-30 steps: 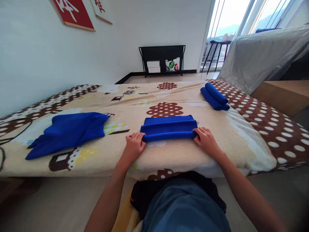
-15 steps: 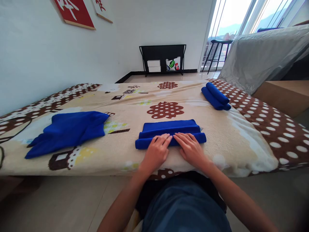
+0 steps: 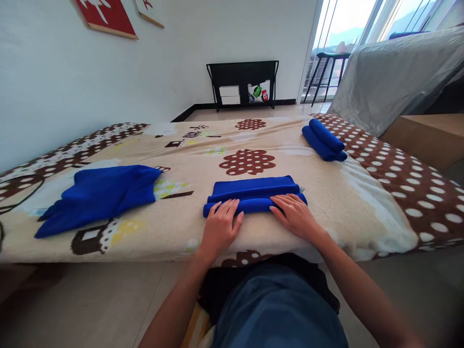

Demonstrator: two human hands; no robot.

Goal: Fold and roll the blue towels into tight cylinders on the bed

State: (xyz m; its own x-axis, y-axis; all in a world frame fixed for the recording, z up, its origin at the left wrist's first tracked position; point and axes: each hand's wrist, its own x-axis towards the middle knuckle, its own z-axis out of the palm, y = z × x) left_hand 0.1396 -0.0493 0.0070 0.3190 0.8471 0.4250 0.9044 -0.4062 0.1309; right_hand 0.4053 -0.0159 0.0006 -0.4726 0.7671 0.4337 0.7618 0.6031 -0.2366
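In front of me lies a blue cloth, perhaps a towel (image 3: 255,206), its near edge rolled and its far part flat with a fold across it. My left hand (image 3: 220,226) rests on the left part of the roll, fingers stretched over the top and thumb apart. On the roll's right part lies my right hand (image 3: 295,215), its fingers also extended and nearly flat. Neither hand is closed around the cloth. A second blue cloth (image 3: 105,195) is spread loosely at the left, and a blue cloth rolled from two sides (image 3: 324,140) sits at the far right.
The cloths are on a patterned bedspread (image 3: 203,174) with brown dotted borders. A black rack (image 3: 243,72) stands by the far wall. At right are a cardboard box (image 3: 427,137), a sheet-covered piece (image 3: 391,77) and a dark stool (image 3: 328,57).
My hands have moved apart along the roll, the left one leftward and the right one rightward. The far part of the cloth looks slightly less covered by the roll's fold.
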